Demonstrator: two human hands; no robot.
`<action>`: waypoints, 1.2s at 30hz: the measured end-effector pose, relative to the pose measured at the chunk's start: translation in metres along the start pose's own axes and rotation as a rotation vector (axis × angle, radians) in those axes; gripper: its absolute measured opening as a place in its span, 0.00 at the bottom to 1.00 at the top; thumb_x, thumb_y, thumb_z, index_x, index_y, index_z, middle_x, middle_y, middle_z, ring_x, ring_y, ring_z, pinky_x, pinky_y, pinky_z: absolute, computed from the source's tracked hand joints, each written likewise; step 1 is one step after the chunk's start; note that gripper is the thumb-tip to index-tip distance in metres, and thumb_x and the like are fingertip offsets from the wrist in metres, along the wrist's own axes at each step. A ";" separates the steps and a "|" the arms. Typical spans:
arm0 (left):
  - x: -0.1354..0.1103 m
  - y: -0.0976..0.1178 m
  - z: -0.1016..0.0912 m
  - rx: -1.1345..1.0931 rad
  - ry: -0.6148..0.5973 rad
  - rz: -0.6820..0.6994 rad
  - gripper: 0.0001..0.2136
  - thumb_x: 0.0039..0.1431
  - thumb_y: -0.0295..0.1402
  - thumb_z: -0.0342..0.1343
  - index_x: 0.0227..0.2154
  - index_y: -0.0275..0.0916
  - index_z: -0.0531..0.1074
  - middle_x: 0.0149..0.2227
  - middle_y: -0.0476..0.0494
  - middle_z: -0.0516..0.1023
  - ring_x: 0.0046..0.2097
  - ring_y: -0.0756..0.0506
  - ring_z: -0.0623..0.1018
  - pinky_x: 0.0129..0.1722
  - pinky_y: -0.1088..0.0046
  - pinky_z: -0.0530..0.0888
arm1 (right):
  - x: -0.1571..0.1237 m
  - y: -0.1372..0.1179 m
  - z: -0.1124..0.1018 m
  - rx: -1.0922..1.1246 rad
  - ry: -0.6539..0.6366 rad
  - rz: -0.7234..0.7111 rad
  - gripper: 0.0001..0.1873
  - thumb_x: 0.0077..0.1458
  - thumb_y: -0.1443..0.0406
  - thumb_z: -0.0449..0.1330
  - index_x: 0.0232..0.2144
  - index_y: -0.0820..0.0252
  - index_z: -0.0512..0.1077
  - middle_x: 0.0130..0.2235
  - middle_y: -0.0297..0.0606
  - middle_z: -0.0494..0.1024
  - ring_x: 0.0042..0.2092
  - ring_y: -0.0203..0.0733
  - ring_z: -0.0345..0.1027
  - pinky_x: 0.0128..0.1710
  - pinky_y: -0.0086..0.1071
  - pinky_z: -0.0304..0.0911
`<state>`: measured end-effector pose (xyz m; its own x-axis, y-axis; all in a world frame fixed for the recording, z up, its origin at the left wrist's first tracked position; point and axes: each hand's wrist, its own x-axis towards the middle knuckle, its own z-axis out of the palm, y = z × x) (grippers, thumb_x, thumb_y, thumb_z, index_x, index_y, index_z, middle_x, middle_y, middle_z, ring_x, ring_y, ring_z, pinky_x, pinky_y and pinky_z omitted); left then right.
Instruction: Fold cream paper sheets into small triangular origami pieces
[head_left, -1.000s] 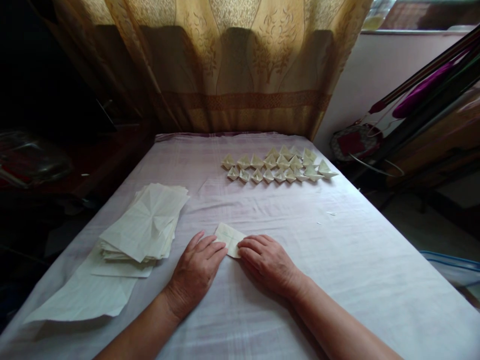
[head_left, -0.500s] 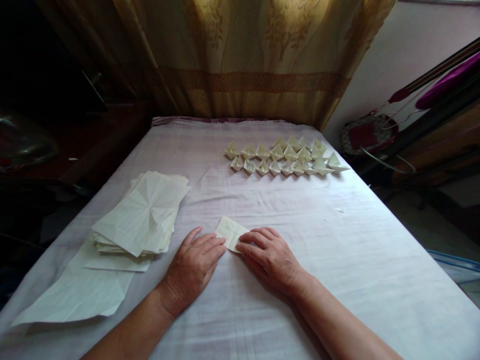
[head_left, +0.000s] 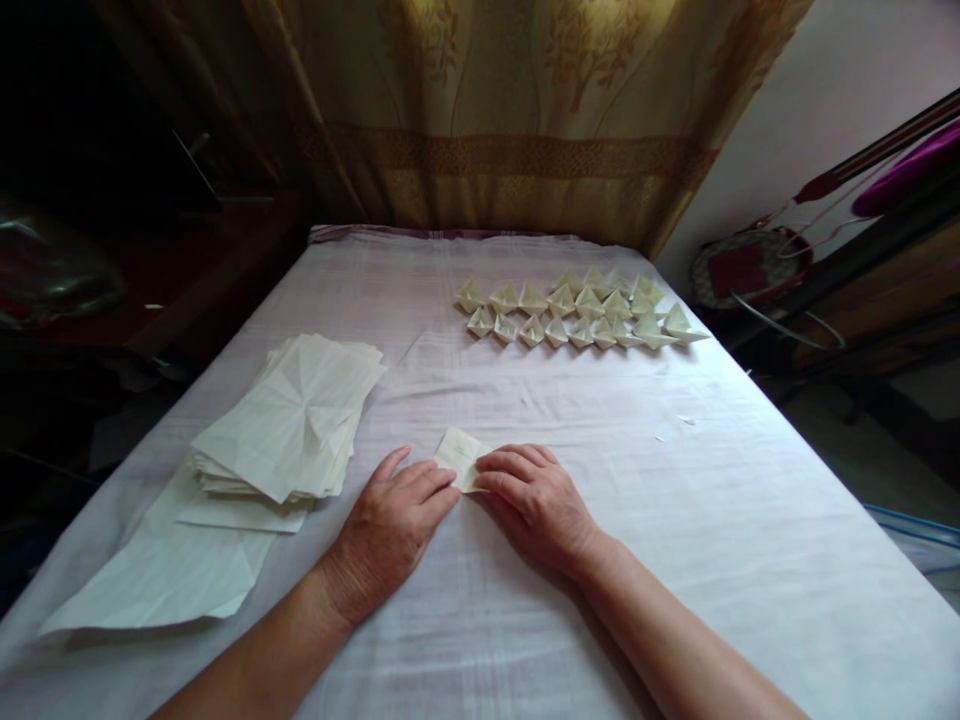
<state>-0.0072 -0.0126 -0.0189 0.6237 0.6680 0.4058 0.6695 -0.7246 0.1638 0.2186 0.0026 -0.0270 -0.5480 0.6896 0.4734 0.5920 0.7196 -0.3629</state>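
A small folded piece of paper (head_left: 459, 450), pale cream with crease lines, lies on the sheeted surface between my hands. My left hand (head_left: 401, 520) is palm down, its fingertips holding the paper's near left edge, one outer finger lifted away. At the right corner, my right hand (head_left: 536, 505) has its fingers bent together on the paper and covers that part. Both thumbs are mostly hidden. Farther off, several folded paper pieces with pointed tips (head_left: 589, 305) stand in rows.
A stack of creased paper sheets (head_left: 292, 420) lies to the left, over a larger sheet (head_left: 161, 575). Small paper scraps (head_left: 686, 420) are on the white bedsheet (head_left: 675, 560) at the right. A gold curtain (head_left: 495, 150) hangs behind; a bag (head_left: 750, 265) sits beyond the right edge.
The view has shifted slightly, so everything sits a little differently in the frame. My right fingers cover more of the paper's right side; both hands stay on it.
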 end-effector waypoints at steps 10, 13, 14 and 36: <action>0.000 0.005 -0.001 -0.037 0.040 -0.018 0.12 0.67 0.24 0.47 0.43 0.39 0.75 0.44 0.46 0.81 0.47 0.46 0.77 0.60 0.60 0.66 | -0.002 0.004 0.002 0.127 0.059 0.211 0.08 0.61 0.64 0.58 0.31 0.55 0.76 0.42 0.39 0.80 0.44 0.43 0.72 0.46 0.41 0.63; 0.001 0.006 -0.002 -0.047 0.042 -0.016 0.13 0.65 0.23 0.47 0.44 0.39 0.76 0.43 0.46 0.80 0.46 0.46 0.78 0.58 0.62 0.69 | -0.001 0.004 0.002 0.152 0.063 0.266 0.06 0.58 0.65 0.60 0.29 0.55 0.75 0.42 0.38 0.80 0.44 0.44 0.72 0.47 0.42 0.62; 0.001 0.006 -0.002 -0.049 0.041 -0.016 0.13 0.65 0.22 0.48 0.44 0.39 0.76 0.43 0.45 0.80 0.46 0.46 0.78 0.57 0.61 0.70 | 0.000 0.003 0.002 0.151 0.065 0.286 0.06 0.58 0.65 0.61 0.28 0.55 0.75 0.41 0.38 0.80 0.44 0.44 0.72 0.47 0.42 0.61; -0.002 0.006 -0.003 -0.043 0.067 -0.021 0.13 0.65 0.22 0.46 0.45 0.37 0.74 0.44 0.42 0.80 0.48 0.45 0.77 0.55 0.61 0.71 | 0.000 0.000 0.001 0.055 0.072 0.298 0.04 0.55 0.65 0.62 0.28 0.55 0.72 0.47 0.40 0.78 0.50 0.48 0.68 0.48 0.44 0.59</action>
<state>-0.0058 -0.0182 -0.0156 0.5803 0.6715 0.4609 0.6633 -0.7180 0.2110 0.2181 0.0024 -0.0282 -0.3108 0.8647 0.3946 0.6864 0.4914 -0.5361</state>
